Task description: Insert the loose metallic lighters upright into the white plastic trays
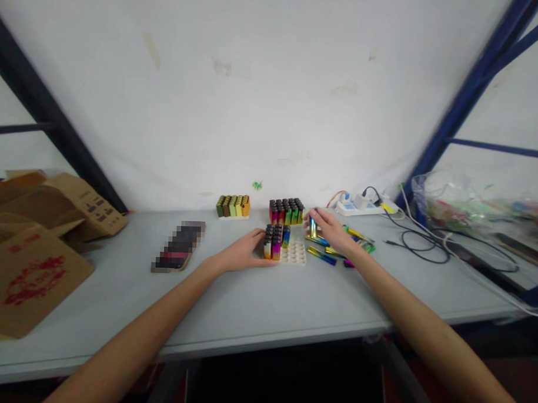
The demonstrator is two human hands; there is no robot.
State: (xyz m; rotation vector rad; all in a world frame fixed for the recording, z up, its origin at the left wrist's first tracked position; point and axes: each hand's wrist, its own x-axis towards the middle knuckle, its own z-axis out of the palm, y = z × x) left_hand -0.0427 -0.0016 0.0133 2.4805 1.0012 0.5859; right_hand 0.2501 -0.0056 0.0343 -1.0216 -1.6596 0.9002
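My left hand (243, 252) is curved around the left end of a white holed tray (297, 255), its thumb at the near side and its fingers behind. Shiny multicoloured lighters (276, 249) stand upright in the tray's left part, and open holes show at its right. My right hand (329, 225), just behind and right of the tray, pinches a gold-and-blue lighter (313, 226) held nearly upright. Under and beside that hand lie several loose lighters (322, 255), partly hidden by the wrist.
Against the wall stand a full block of coloured lighters (286, 212) and a block of yellow and green ones (233, 206). A phone (179, 246) and cardboard boxes (41, 276) lie left. At right are a power strip (361, 206), cables (420, 245) and a plastic bag (467, 202).
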